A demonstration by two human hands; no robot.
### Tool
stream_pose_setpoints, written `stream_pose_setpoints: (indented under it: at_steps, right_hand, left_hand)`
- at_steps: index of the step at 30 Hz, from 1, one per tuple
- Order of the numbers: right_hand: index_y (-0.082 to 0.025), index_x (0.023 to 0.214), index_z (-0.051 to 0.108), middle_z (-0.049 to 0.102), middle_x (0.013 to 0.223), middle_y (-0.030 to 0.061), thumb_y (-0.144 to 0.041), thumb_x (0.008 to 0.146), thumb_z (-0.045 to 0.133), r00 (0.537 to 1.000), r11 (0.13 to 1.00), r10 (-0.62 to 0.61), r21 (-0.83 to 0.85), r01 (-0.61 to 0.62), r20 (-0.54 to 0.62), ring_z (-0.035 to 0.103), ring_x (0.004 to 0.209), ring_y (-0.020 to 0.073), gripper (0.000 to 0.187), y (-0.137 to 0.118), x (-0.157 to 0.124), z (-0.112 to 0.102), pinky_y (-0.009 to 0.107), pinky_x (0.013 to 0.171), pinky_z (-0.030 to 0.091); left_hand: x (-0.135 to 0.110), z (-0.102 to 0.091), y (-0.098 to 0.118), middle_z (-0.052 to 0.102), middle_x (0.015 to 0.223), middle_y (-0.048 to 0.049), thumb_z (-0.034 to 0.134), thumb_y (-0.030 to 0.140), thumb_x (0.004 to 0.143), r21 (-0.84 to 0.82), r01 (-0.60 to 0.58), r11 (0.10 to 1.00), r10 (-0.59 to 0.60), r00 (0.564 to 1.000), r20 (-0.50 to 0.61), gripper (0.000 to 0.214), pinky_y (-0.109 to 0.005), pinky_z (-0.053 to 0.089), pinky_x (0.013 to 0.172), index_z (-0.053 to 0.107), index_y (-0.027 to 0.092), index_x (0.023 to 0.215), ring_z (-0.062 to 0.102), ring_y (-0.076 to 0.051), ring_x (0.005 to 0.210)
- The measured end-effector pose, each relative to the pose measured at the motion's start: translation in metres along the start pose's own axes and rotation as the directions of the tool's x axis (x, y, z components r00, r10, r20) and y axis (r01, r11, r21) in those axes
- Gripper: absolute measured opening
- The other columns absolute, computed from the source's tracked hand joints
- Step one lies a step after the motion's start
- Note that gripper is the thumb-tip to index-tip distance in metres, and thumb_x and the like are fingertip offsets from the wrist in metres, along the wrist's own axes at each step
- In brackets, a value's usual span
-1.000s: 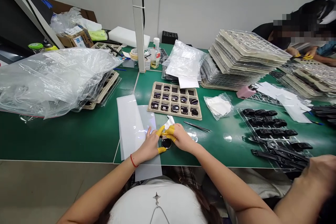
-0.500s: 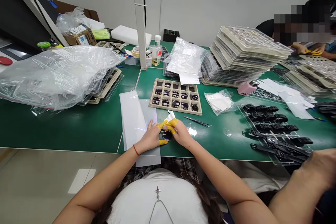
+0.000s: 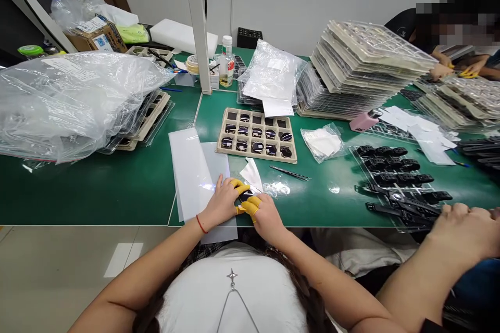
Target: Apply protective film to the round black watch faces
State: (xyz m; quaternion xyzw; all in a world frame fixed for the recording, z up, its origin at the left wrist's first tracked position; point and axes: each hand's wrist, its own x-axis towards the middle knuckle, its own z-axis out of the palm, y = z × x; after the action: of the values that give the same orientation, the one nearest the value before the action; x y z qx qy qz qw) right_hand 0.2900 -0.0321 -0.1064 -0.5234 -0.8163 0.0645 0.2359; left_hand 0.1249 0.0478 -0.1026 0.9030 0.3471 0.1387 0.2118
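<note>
Your wear, itemised: white top (image 3: pixel 250 291); silver four-point star pendant (image 3: pixel 232 275) on thin chain. Beyond the pendant: yellow finger cots (image 3: pixel 250 207) on left hand (image 3: pixel 221 203) and right hand (image 3: pixel 269 217); red cord bracelet (image 3: pixel 200 223), left wrist; dark plaid fabric (image 3: pixel 203 254).

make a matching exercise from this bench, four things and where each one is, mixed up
Things
1. round dark part
2. tweezers
3. beige tray
4. pink object

Places
a. at the foot of the stacked clear trays
b. pinched between left hand and right hand
c. lying loose on the green mat, right of the hands
d. straight beyond the hands, many cells

Pairs: 1-b, 2-c, 3-d, 4-a
</note>
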Motion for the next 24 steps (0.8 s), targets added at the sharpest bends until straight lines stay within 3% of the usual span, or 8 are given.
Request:
stream_pose_setpoints:
  at_steps: [4,8,11,15,19,24]
  right_hand:
    - [-0.023,0.101,0.064,0.063,0.094,0.0063,-0.012,0.089,0.043,0.998,0.994,0.052,0.094,-0.048,-0.041,0.046,0.088,0.021,0.026,0.024,0.013,-0.013,0.034,0.08,0.035]
    - [-0.023,0.099,0.065,0.064,0.092,0.0053,-0.008,0.086,0.042,0.995,0.995,-0.095,0.02,0.094,0.036,0.045,0.088,0.0211,0.029,0.033,0.013,-0.01,0.038,0.087,0.033]
    - [-0.023,0.1,0.064,0.065,0.094,0.0055,-0.006,0.084,0.041,0.99,0.992,-0.129,0.004,0.129,0.047,0.045,0.089,0.0216,0.033,0.026,0.0,-0.004,0.04,0.09,0.032]
    - [-0.024,0.103,0.064,0.065,0.094,0.0049,-0.008,0.088,0.041,0.999,0.994,-0.046,0.101,0.043,0.027,0.048,0.087,0.0201,0.032,0.021,-0.008,-0.009,0.038,0.087,0.035]
    - [-0.025,0.103,0.064,0.064,0.094,0.0056,-0.016,0.091,0.043,0.997,0.989,0.063,0.133,-0.058,-0.038,0.049,0.089,0.0202,0.025,0.031,0.003,-0.018,0.038,0.088,0.035]
    - [-0.029,0.105,0.065,0.065,0.099,0.0023,-0.006,0.084,0.044,0.985,0.993,-0.106,0.055,0.099,0.138,0.049,0.094,0.0204,0.037,0.043,0.003,-0.019,0.046,0.102,0.024]
  left_hand:
    - [0.001,0.0,0.0,0.056,0.105,-0.0038,0.069,0.036,0.076,-0.004,-0.002,1.0,0.002,1.0,0.018,0.047,-0.061,0.012,0.11,0.054,0.028,0.12,0.046,-0.026,0.109]
    - [0.002,0.0,0.0,0.057,0.105,-0.0038,0.068,0.037,0.078,0.012,-0.007,1.0,0.007,1.0,0.029,0.046,-0.061,0.012,0.109,0.054,0.028,0.12,0.045,-0.026,0.109]
    - [0.002,0.0,-0.001,0.057,0.106,-0.005,0.068,0.041,0.078,0.012,-0.006,1.0,0.005,0.999,0.034,0.045,-0.061,0.012,0.109,0.056,0.027,0.118,0.045,-0.027,0.11]
    - [0.001,0.0,0.0,0.056,0.106,-0.0055,0.067,0.044,0.077,0.001,-0.008,1.0,0.008,1.0,0.027,0.047,-0.061,0.012,0.109,0.056,0.028,0.119,0.045,-0.027,0.11]
    - [0.001,0.0,0.0,0.056,0.108,-0.0052,0.068,0.038,0.078,0.013,-0.014,1.0,0.014,1.0,0.026,0.048,-0.06,0.012,0.11,0.053,0.028,0.123,0.045,-0.027,0.111]
    - [0.002,0.001,-0.002,0.056,0.108,-0.0054,0.066,0.041,0.079,0.0,-0.008,1.0,0.008,1.0,0.027,0.046,-0.06,0.013,0.109,0.054,0.029,0.122,0.046,-0.027,0.11]
